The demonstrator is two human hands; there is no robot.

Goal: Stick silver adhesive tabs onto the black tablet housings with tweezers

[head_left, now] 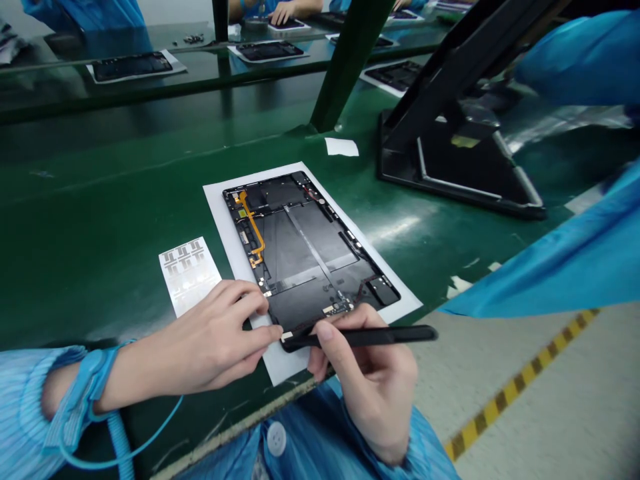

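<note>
A black tablet back housing (pixel 320 240) lies open side up on a white sheet (pixel 400 308). It shows an orange flex cable (pixel 255 230), a pale strip down the middle and a small circuit board (pixel 339 307) at the near end. My right hand (pixel 370 373) grips black tweezers (pixel 390 335), their tip low over the housing's near-left corner. My left hand (pixel 215 337) reaches in from the left, fingers apart and bent. Its index fingertip touches that corner beside a small whitish piece (pixel 287 337). A sticker sheet (pixel 187 273) with grey shapes lies partly under the left hand.
A black angled stand (pixel 460 173) rises at right, beside a green post (pixel 345 73). More housings (pixel 133 67) lie on white sheets along a shelf behind. Co-workers' blue sleeves (pixel 580 60) show at right and back. A blue wrist strap cord (pixel 150 440) trails from my left wrist.
</note>
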